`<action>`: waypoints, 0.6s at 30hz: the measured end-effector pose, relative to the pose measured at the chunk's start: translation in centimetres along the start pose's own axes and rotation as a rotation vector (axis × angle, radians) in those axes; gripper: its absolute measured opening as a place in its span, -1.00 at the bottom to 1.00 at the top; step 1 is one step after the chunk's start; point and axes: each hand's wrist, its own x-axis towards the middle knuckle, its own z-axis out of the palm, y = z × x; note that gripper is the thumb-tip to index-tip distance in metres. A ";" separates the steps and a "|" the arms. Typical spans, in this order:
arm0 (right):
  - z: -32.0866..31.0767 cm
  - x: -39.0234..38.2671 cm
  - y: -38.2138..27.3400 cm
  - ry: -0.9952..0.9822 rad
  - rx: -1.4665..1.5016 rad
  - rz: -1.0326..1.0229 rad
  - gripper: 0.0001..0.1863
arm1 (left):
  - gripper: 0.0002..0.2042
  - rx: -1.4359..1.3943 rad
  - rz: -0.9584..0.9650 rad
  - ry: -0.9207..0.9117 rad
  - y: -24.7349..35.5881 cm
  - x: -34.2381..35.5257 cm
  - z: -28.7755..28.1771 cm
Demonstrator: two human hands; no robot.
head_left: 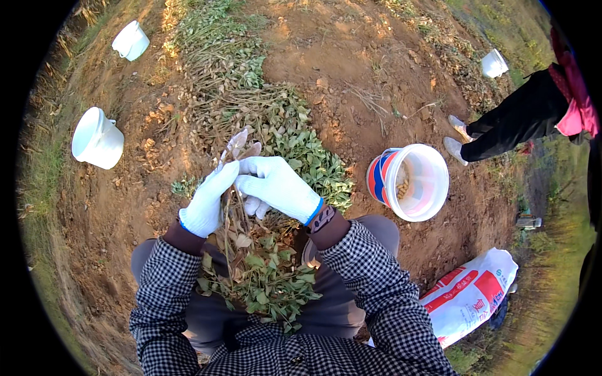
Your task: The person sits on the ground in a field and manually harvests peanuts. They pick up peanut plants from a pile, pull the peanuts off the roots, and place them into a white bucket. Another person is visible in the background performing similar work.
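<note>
The person's left hand [213, 197] is closed around the stems of an uprooted leafy plant [269, 279], which hangs between the forearms, its leafy end near the lap. The right hand [279, 185] is curled just beside it, fingers bent toward the same stems; whether it grips anything there cannot be told, since the glove hides it. If the left grip were loose, a sideways tug could slide the whole plant out, and brittle stems might snap under a hard pull. The tan pods [402, 190] lie inside the bucket [434, 175], to the right and well apart from the hands, so anything dropped short could land on the loose soil [326, 56] or among the far plant row [276, 116] and be hard to spot.
</note>
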 end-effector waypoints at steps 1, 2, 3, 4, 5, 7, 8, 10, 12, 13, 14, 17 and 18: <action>0.2 -0.1 0.1 -0.014 0.034 0.008 -0.72 | -0.50 0.031 0.010 0.008 -0.3 -0.1 -0.4; 0.2 -0.2 0.0 -0.030 0.068 0.017 -0.75 | -0.49 0.062 0.021 0.018 -0.8 0.0 -1.0; 0.0 -0.3 -0.1 -0.047 0.101 0.027 -0.77 | -0.48 0.092 0.033 0.029 -1.0 0.1 -1.5; -0.2 -0.2 0.1 -0.057 0.098 0.042 -0.75 | -0.46 -0.018 -0.021 -0.050 -0.4 0.1 -1.0; -0.2 -0.3 0.1 -0.048 0.083 0.051 -0.74 | -0.47 0.014 -0.024 -0.039 -0.6 0.0 -1.6; -0.4 -0.3 0.2 0.007 0.073 0.061 -0.72 | -0.51 0.035 0.010 -0.018 0.0 0.0 -0.5; 0.0 -0.4 0.1 0.036 0.078 0.046 -0.71 | -0.49 0.040 -0.014 -0.030 -0.4 0.4 -1.5; 0.2 -0.2 0.6 0.078 0.078 0.017 -0.71 | -0.46 0.112 0.028 0.003 -1.2 0.6 -2.6; 0.0 -0.4 0.3 0.113 0.046 0.010 -0.73 | -0.45 0.151 0.045 0.079 -1.2 0.2 -2.0; -0.1 -0.3 0.4 0.148 0.058 -0.025 -0.75 | -0.42 0.161 0.129 -0.046 -1.5 1.2 -2.0; -0.1 -0.3 0.4 0.166 0.055 -0.019 -0.76 | -0.38 0.229 0.121 -0.079 -1.6 1.4 -2.1; -0.5 -0.4 0.2 0.254 -0.023 -0.016 -0.79 | -0.36 0.246 0.066 -0.083 -1.8 1.8 -2.0; -0.8 -0.1 0.6 0.271 -0.053 -0.054 -0.79 | -0.37 0.237 0.032 -0.058 -1.8 1.9 -2.0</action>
